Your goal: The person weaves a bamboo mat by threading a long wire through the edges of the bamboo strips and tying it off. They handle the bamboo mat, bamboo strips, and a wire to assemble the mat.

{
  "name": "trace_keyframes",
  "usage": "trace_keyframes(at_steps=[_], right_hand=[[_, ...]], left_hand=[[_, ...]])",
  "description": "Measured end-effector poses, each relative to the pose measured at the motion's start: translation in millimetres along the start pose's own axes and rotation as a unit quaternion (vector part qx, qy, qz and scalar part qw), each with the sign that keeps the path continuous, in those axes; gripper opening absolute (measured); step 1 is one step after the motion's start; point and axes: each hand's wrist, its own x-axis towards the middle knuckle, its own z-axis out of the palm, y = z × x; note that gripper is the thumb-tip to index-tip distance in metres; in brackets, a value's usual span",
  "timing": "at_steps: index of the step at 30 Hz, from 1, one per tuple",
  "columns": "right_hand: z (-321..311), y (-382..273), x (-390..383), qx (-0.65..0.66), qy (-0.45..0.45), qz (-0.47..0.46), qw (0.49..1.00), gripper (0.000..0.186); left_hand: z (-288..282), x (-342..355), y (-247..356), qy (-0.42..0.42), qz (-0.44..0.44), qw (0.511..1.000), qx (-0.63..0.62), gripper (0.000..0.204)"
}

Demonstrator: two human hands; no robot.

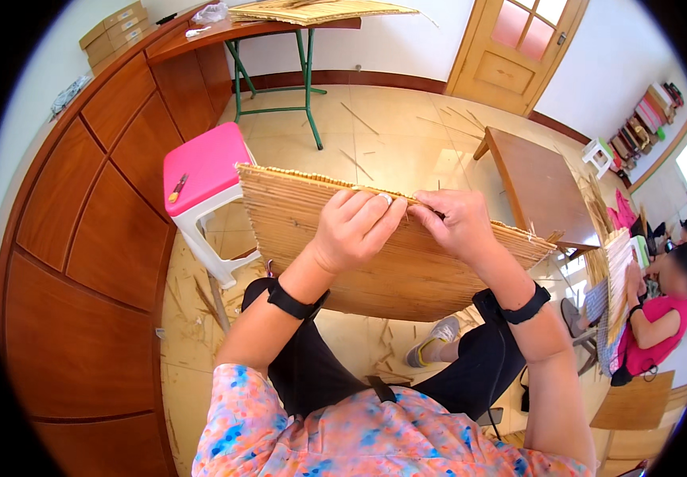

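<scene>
A stiff mat of thin tan reeds or straw stalks (407, 278) slants across my lap, its bound far edge raised. My left hand (359, 226) grips that edge near its middle, fingers curled over it, with a small white band around one finger. Just right of it, my right hand (456, 222) pinches the same edge between thumb and fingers. Both hands work close together, a short gap apart. Whether a loose stalk or strand sits between the fingertips is too small to tell.
A pink-topped stool (208, 163) at left carries a small tool with an orange handle (177, 189). Ahead stands a green-legged table (312, 28) with another mat; a low brown table (534, 179) is right. A co-worker in pink (661, 338) holds a similar mat. Stalk scraps litter the floor.
</scene>
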Motion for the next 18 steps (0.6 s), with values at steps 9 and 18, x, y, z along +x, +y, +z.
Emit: trace_keyframes(at_steps=[9, 18], right_hand=[[-6.2, -7.5, -22.3, 0.055, 0.010, -0.013, 0.998, 0.013], [-3.8, -21.1, -34.5, 0.018, 0.025, -0.005, 1.000, 0.015]], left_hand=[[-26.3, 24.5, 13.4, -0.133, 0.091, 0.987, -0.004, 0.022], [-56.2, 31.6, 31.2, -0.141, 0.225, 0.961, -0.080, 0.019]])
